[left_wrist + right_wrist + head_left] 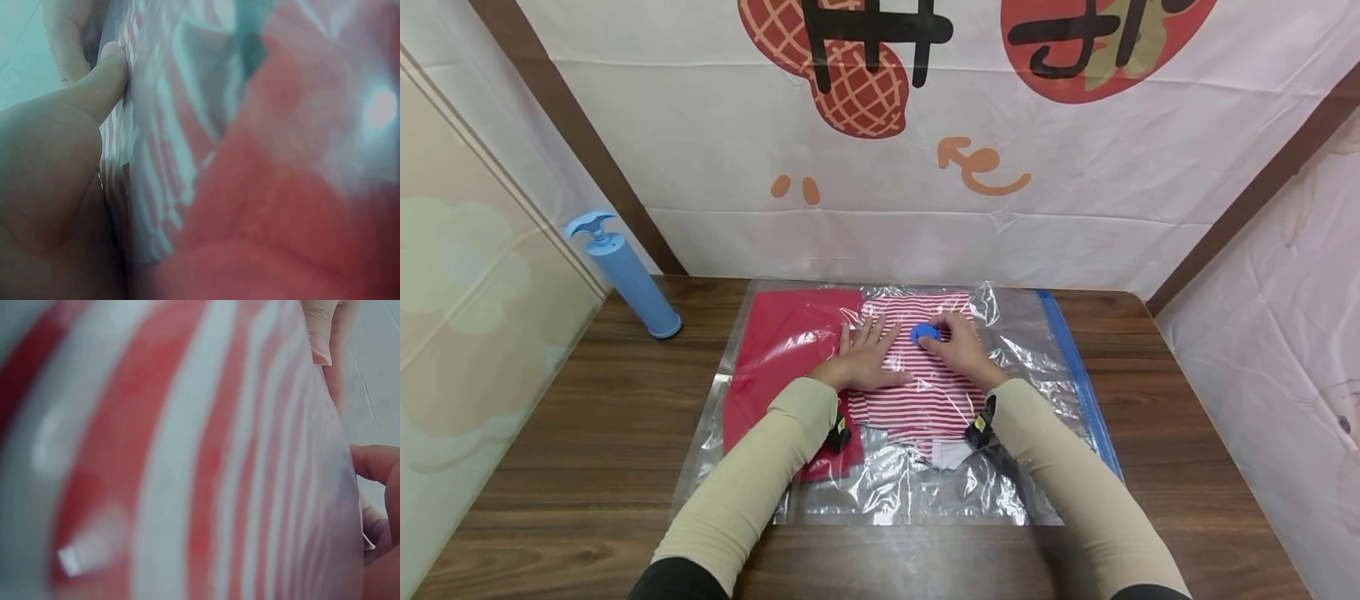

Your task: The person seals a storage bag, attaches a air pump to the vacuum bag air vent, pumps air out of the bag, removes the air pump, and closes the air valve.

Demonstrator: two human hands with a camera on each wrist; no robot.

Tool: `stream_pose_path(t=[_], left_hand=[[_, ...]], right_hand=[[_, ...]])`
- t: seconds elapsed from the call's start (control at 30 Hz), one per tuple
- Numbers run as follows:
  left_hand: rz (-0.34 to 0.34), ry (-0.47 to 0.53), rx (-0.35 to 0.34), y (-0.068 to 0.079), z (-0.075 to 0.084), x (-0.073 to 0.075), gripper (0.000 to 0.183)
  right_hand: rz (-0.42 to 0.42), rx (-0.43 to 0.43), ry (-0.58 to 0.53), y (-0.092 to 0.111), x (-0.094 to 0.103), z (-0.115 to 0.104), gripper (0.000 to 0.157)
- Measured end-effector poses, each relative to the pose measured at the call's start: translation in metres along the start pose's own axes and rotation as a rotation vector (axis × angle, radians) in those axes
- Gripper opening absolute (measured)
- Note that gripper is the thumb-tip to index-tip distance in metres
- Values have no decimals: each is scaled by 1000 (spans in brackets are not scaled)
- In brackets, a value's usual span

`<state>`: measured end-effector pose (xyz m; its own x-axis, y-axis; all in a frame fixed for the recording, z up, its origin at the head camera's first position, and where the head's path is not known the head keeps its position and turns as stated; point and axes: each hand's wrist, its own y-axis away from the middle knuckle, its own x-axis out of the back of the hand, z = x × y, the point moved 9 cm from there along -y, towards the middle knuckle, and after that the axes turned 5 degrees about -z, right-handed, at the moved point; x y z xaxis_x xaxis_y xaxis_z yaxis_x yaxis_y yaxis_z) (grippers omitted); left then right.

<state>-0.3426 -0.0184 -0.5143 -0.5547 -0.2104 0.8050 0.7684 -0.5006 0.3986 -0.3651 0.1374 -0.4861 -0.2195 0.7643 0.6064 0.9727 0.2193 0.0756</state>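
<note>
A clear plastic vacuum bag (1030, 350) lies flat, with a red folded garment (790, 350) and a red-and-white striped garment (925, 408) inside. My left hand (867, 364) rests on the plastic with its fingers spread, where the two garments meet. Over the striped cloth, my right hand (962, 350) pinches the round blue valve cap (925, 334) between thumb and fingers. In the left wrist view, my left thumb (103, 84) touches the film. Striped cloth (169, 444) fills most of the right wrist view, where the cap is hidden.
A blue hand pump (636, 283) stands on the wooden table (550, 467) at the back left. Along the bag's right side runs a blue zip seal (1078, 383). Printed cloth walls (880, 233) enclose the back and sides.
</note>
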Motion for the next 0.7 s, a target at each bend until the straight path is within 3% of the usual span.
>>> stream_pose_path(t=[0.33, 0.7], left_hand=[[6, -24, -9, 11, 7, 7, 102], [14, 1, -26, 14, 8, 8, 102]], right_hand=[[38, 50, 1, 4, 4, -6, 32], [0, -22, -36, 3, 0, 0, 51]])
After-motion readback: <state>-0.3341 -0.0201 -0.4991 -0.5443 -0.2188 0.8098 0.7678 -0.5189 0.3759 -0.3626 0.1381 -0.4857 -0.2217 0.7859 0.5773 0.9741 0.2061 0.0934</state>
